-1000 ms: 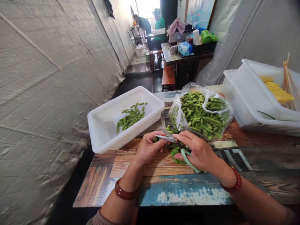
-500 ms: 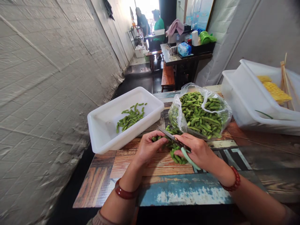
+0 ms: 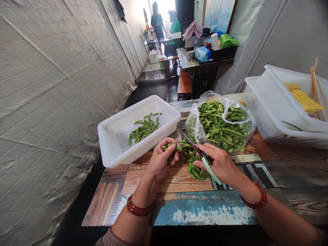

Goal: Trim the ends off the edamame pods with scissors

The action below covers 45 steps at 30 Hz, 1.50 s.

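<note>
My left hand (image 3: 162, 158) is closed around several green edamame pods (image 3: 171, 147), thumb pressed on top. In my right hand (image 3: 216, 162) is a pair of scissors (image 3: 190, 140) with a pale green handle; the dark blades point up and left, apart from the held pods. Between and below the hands lies a loose pile of edamame pods (image 3: 196, 167) on the table. Behind it sits a clear plastic bag (image 3: 196, 128) full of edamame pods (image 3: 222, 124). To the left stands a white plastic tub (image 3: 110, 150) with a small heap of pods (image 3: 143, 131) inside.
Stacked white tubs (image 3: 258, 99) on the right hold yellow corn pieces (image 3: 306, 100) and wooden sticks (image 3: 315, 85). The patchwork wooden table (image 3: 107, 201) ends near a grey wall (image 3: 46, 112). Farther back are a bench (image 3: 184, 83), another table (image 3: 189, 65) and two people (image 3: 157, 25).
The scissors have drawn away to the right from the pods in my left hand. My left-hand fingers have shifted, showing more pods. In the background, a person now stands more upright.
</note>
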Each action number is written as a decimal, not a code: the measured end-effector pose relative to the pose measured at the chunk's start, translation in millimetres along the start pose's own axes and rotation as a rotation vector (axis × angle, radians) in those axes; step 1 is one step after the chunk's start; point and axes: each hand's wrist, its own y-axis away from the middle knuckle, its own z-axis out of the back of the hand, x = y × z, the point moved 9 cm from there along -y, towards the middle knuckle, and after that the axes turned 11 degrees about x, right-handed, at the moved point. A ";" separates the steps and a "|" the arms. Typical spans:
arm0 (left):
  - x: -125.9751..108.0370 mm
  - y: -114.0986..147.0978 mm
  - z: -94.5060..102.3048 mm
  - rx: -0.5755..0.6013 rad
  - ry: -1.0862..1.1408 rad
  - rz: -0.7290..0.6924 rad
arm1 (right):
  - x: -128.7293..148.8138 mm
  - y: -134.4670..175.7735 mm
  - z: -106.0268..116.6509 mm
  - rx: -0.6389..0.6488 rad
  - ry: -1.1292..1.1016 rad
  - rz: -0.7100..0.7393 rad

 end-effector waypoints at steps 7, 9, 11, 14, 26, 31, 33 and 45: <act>0.2 -1.7 2.2 -0.010 0.089 -0.015 | 2.6 -1.1 -0.8 0.026 -0.006 -0.004; 0.9 -1.4 3.1 -0.016 0.110 -0.009 | 3.3 -1.1 -1.2 0.029 -0.005 0.002; 1.6 -1.2 4.2 -0.029 0.119 -0.004 | 4.1 -0.6 -1.8 0.027 0.002 0.011; 5.2 -0.5 6.2 -0.058 0.113 0.027 | 4.5 0.4 -3.2 0.026 0.027 0.007; 11.2 0.6 -0.4 -0.048 0.124 0.081 | 6.0 -1.2 -12.1 0.138 0.069 -0.059; 13.2 1.4 -6.5 -0.025 0.110 0.086 | 5.8 -0.4 -15.5 0.146 0.123 -0.056; 16.2 1.7 -9.6 -0.002 0.109 0.092 | 5.2 0.0 -16.0 0.143 0.136 -0.053; 19.5 0.9 -12.9 0.056 0.055 0.055 | 9.5 -0.6 -9.2 0.111 0.167 -0.026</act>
